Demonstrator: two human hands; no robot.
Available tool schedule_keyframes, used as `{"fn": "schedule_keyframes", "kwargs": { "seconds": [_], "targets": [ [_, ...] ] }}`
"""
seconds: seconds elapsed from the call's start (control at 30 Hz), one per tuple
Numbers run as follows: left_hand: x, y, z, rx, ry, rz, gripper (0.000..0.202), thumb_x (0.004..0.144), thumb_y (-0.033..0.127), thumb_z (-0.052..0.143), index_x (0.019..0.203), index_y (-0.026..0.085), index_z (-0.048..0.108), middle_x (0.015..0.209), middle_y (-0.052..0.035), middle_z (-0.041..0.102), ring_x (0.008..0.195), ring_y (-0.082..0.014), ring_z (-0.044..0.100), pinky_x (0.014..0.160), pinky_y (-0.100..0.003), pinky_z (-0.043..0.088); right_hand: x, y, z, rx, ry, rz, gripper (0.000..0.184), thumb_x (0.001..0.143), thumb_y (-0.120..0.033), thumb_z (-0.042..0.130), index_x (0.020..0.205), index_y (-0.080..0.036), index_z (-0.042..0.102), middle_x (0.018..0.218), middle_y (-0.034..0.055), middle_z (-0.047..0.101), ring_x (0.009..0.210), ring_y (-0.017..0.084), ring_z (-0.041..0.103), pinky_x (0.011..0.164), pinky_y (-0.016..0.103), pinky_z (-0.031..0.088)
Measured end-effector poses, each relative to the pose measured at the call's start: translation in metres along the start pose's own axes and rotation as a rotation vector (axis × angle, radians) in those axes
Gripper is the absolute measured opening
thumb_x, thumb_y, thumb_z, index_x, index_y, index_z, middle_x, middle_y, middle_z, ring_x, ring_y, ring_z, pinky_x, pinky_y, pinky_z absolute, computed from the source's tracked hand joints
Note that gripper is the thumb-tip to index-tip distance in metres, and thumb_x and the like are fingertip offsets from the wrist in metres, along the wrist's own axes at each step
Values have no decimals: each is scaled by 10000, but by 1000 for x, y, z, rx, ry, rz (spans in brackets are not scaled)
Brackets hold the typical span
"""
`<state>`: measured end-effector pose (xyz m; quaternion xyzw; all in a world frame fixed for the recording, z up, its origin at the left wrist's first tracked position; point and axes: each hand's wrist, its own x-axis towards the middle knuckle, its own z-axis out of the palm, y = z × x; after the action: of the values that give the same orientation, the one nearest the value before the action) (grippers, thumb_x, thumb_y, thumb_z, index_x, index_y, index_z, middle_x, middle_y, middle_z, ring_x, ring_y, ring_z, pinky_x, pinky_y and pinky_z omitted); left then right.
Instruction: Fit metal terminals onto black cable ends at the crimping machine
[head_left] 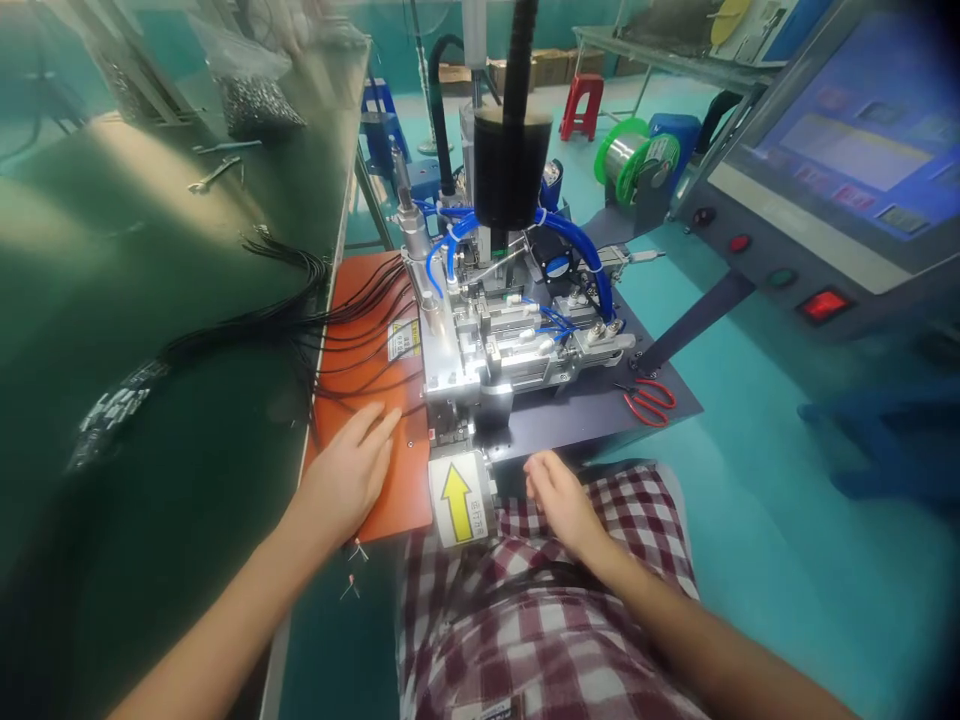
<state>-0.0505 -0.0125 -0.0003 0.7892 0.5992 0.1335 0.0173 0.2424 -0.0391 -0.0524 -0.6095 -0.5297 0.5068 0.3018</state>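
Note:
My left hand (pixel 352 468) is over the orange plate (pixel 409 490), its fingertips closed on one black cable (pixel 412 409) that runs toward the machine. Its thumb is hidden beneath the hand. More black cables (pixel 360 310) fan across the plate from a bundle (pixel 225 325) on the bench at left. Held above my lap, my right hand (pixel 559 495) has curled fingers pressed together; what is in them, if anything, cannot be made out. Between my hands sits a rounded cover (pixel 459 500) bearing a yellow arrow. Beyond it stands the metal machine (pixel 517 345) with blue air tubes.
Red-handled pliers (pixel 649 402) lie on the dark base at right. A control panel (pixel 832 180) leans in from the upper right. Behind the machine is a green wire spool (pixel 634 160). Wrenches (pixel 217 175) and a bag of small parts (pixel 251 95) rest on the green bench.

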Motion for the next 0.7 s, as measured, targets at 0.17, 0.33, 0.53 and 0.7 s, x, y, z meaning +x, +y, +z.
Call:
{"fn": "schedule_keyframes", "kwargs": {
  "seconds": [0.17,0.33,0.53,0.7],
  "targets": [
    [9,-9,-2,-54,8,32,486,1006,354,297,1337,177,607,1466,-146,531,1275,-292,584,994,-431,555,-8,8,-3,20,-29,13,359,960,-539,392,800,-231,484,657,-27,535,550,142,446,528,265,339],
    [18,-17,-3,-90,9,78,459,1003,343,324,1307,175,625,1466,-134,536,1302,-266,568,1078,-430,498,-11,10,-8,53,-27,23,412,950,-602,395,826,-223,498,662,-29,516,541,135,417,515,262,323],
    [18,-16,-2,-139,7,96,434,1003,304,338,1303,178,624,1450,-135,547,1349,-270,521,1126,-457,449,-15,8,-10,111,-62,27,431,953,-630,418,859,-219,507,677,-35,506,532,118,382,492,249,290],
    [18,-21,-21,-202,-11,116,397,1013,283,336,1288,190,606,1395,-122,579,1312,-229,537,1124,-423,433,-15,2,-15,145,-58,13,413,955,-618,449,889,-217,521,680,-37,501,549,118,399,515,254,324]
  ]
}}
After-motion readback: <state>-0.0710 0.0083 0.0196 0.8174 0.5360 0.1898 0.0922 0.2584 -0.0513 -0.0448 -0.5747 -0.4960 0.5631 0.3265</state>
